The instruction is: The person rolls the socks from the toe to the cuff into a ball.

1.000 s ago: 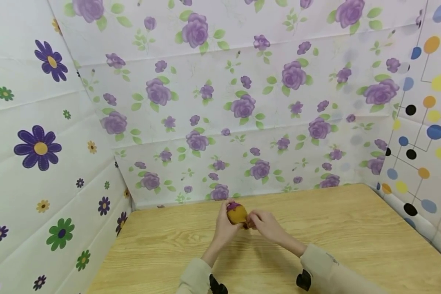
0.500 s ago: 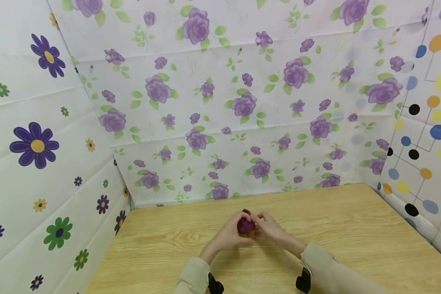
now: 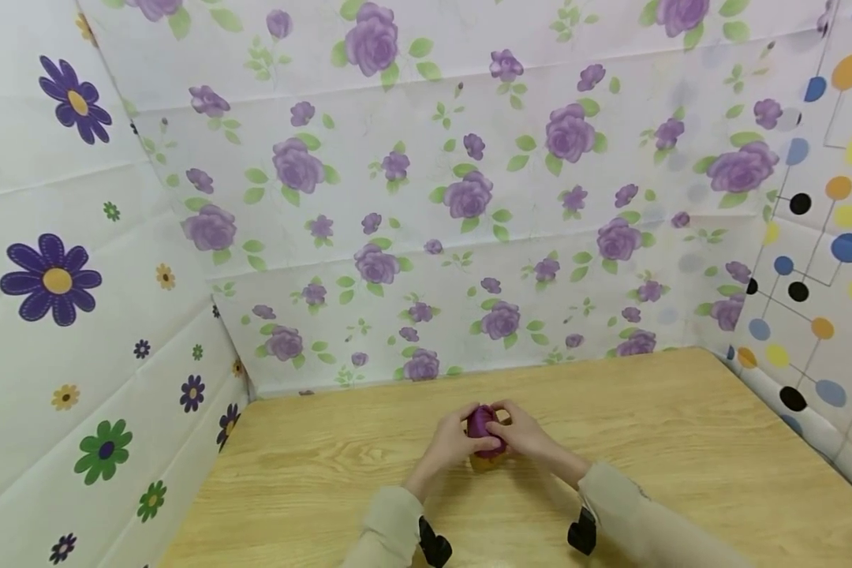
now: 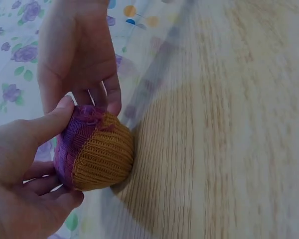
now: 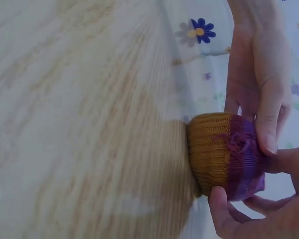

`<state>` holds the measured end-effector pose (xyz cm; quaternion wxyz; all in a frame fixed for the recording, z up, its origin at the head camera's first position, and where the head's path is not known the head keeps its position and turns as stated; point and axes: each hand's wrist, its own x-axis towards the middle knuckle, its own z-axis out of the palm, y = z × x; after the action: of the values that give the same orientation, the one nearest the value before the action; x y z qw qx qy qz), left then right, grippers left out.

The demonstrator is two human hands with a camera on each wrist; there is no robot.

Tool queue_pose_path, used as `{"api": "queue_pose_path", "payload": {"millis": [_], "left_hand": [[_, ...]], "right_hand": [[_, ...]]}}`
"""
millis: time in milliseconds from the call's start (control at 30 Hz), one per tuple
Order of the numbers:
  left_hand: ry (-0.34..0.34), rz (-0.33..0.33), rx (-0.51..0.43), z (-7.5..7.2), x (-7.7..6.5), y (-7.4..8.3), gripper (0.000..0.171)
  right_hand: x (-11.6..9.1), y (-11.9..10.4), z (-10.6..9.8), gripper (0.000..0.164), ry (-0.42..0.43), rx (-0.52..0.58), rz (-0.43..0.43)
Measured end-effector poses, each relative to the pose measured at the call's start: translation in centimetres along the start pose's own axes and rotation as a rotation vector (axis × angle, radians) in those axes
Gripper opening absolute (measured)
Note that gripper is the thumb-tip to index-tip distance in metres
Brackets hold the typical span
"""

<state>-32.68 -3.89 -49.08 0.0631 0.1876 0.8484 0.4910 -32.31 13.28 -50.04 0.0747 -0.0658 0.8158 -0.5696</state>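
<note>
A purple and mustard ribbed-knit ball [image 3: 483, 423], which looks like a rolled-up sock, sits on the wooden table between both hands. Its purple part faces up and the mustard part is down at the tabletop. Loose purple threads [image 5: 237, 143] show along the edge where the colours meet. My left hand [image 3: 446, 443] grips it from the left, thumb on the near side and fingers curled round the far side. From the right, my right hand [image 3: 528, 435] holds it with thumb and fingers bent against the purple part. Some fingertips are hidden behind the ball in the wrist views.
The light wooden table [image 3: 326, 473] spreads around the hands. Behind it hangs a white cloth [image 3: 412, 213] with purple roses, with a flowered cloth [image 3: 35, 355] at left and a dotted one [image 3: 809, 315] at right. Black wrist cameras [image 3: 435, 544] sit below the sleeves.
The ball has come down and nearer to the table, turning from mustard side showing to purple side up. The right hand has gone from its lower edge to round its right side.
</note>
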Motion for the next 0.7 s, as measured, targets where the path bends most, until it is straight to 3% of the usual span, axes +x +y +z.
{"api": "queue_pose_path", "payload": {"millis": [267,467,567,700], "left_hand": [[0.025,-0.012,0.113,1.5,0.1,-0.9,0.087],[0.042,0.037,0.130,1.6,0.5,-0.5,0.083],[0.032,0.029,0.079,1.2,0.4,-0.6,0.079],[0.027,-0.025,-0.047,0.8,0.5,-1.1,0.075]], "right_hand": [[-0.1,0.3,-0.2,0.040,0.052,-0.165,-0.020],[0.7,0.5,-1.1,0.040,0.010,-0.105,0.028],[0.8,0.4,-1.2,0.042,-0.056,-0.056,0.042],[0.8,0.3,-1.2,0.046,-0.060,-0.018,0.062]]}}
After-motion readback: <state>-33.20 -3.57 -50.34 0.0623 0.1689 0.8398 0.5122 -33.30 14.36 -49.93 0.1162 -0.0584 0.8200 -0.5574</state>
